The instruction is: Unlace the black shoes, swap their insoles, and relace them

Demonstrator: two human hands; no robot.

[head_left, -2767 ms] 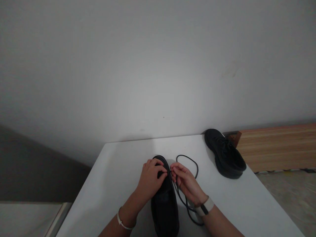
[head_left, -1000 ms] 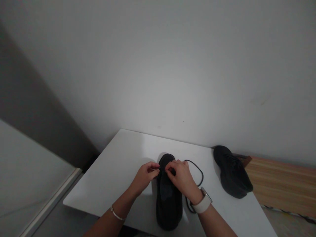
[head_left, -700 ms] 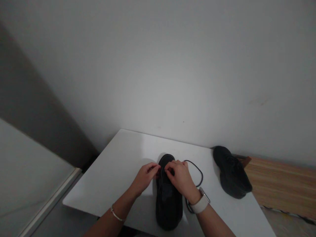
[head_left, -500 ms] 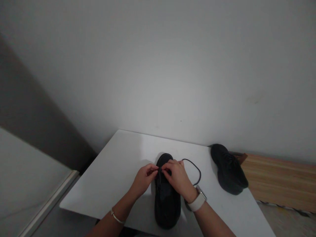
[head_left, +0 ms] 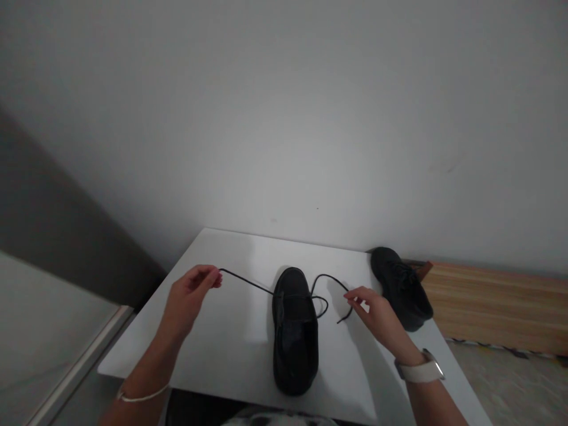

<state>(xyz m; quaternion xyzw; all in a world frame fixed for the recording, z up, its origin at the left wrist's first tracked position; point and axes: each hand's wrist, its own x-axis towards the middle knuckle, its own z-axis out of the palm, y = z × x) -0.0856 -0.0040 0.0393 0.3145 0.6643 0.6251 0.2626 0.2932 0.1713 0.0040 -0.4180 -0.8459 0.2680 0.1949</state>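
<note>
A black shoe (head_left: pixel 296 355) stands on the white table, its toe pointing toward the wall. From its left side a black shoelace (head_left: pixel 247 280) runs taut up to my left hand (head_left: pixel 190 296), which pinches the end between thumb and fingers. On the other side, more of the lace curves out in a slack loop to my right hand (head_left: pixel 375 313), pinched there with its tip hanging down over the table. Both hands are raised apart, one on each side of the shoe.
A second black shoe (head_left: pixel 402 290), laced, rests at the table's right edge, behind my right hand. The white table (head_left: pixel 226 361) meets a grey wall (head_left: pixel 310 118) at the back. A wooden board (head_left: pixel 492 307) lies to the right, beyond the table.
My hands have moved apart from the front of the shoe, left hand to the left, right hand to the right. The lace is now stretched out on the left.
</note>
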